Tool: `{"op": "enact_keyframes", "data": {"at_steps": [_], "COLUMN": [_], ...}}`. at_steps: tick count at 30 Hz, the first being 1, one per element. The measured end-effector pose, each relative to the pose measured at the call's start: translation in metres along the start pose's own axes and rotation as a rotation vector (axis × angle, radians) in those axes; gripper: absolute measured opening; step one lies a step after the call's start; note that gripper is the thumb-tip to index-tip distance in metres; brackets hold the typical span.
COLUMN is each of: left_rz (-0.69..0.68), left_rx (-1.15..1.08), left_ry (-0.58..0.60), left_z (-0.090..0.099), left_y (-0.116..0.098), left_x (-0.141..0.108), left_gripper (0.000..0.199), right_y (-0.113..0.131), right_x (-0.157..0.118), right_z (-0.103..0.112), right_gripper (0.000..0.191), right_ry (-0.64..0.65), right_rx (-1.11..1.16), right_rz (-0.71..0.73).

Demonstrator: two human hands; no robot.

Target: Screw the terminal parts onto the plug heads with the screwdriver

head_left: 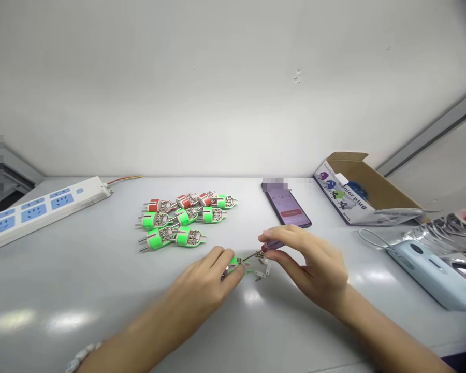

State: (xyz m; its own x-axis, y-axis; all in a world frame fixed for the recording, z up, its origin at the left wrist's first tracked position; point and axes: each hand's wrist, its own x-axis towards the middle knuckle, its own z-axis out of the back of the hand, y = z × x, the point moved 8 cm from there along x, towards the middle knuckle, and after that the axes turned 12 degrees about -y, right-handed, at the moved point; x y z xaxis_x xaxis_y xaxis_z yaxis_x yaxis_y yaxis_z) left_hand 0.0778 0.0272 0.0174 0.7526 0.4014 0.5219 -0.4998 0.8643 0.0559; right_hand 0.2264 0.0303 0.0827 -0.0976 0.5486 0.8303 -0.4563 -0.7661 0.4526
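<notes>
Pinched in my left hand point(213, 280) is a green electric plug point(236, 263), lying on the table with its inside partly covered by my fingers. My right hand point(310, 259) is closed round the handle of a screwdriver point(271, 245). The thin shaft points left, its tip at the plug; whether it sits in a screw is too small to tell. Small white strips point(261, 273) and metal screws lie just right of the plug. Beyond my left hand, several opened plugs stand in rows, green ones point(188, 237) in front and red ones point(160, 205) at the back.
A white power strip point(42, 210) lies at the left, wires at its end. Behind my right hand is a phone point(285, 204) showing a timer. An open carton point(349, 194) stands at the back right, with a light blue device point(435, 272) and clear plastic bags point(442, 233) near it.
</notes>
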Motion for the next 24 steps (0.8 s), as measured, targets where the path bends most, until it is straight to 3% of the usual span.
{"op": "enact_keyframes", "data": {"at_steps": [6, 10, 14, 18, 21, 24], "left_rz": [0.018, 0.004, 0.002, 0.005, 0.005, 0.009], "left_rx": [-0.014, -0.010, -0.010, -0.008, -0.004, -0.006], "left_ry": [-0.026, 0.005, 0.007, 0.001, 0.011, 0.017], "left_z": [0.001, -0.001, -0.001, -0.001, -0.002, -0.002], "left_y": [0.002, 0.002, 0.002, 0.002, 0.002, 0.002], "left_x": [0.000, 0.000, -0.001, -0.001, -0.001, -0.001], "left_gripper": [0.037, 0.041, 0.040, 0.038, 0.039, 0.042], "right_y": [0.001, -0.005, -0.004, -0.001, -0.002, -0.006], "right_x": [0.005, 0.001, -0.002, 0.001, 0.003, 0.003], "right_z": [0.002, 0.008, 0.015, 0.014, 0.013, 0.012], "right_gripper": [0.058, 0.039, 0.032, 0.033, 0.040, 0.036], "right_ry": [0.065, -0.089, -0.236, -0.163, -0.091, -0.100], "right_rx": [0.075, 0.068, 0.019, 0.017, 0.076, 0.176], "right_rz": [-0.041, -0.102, -0.034, 0.014, -0.038, -0.122]}}
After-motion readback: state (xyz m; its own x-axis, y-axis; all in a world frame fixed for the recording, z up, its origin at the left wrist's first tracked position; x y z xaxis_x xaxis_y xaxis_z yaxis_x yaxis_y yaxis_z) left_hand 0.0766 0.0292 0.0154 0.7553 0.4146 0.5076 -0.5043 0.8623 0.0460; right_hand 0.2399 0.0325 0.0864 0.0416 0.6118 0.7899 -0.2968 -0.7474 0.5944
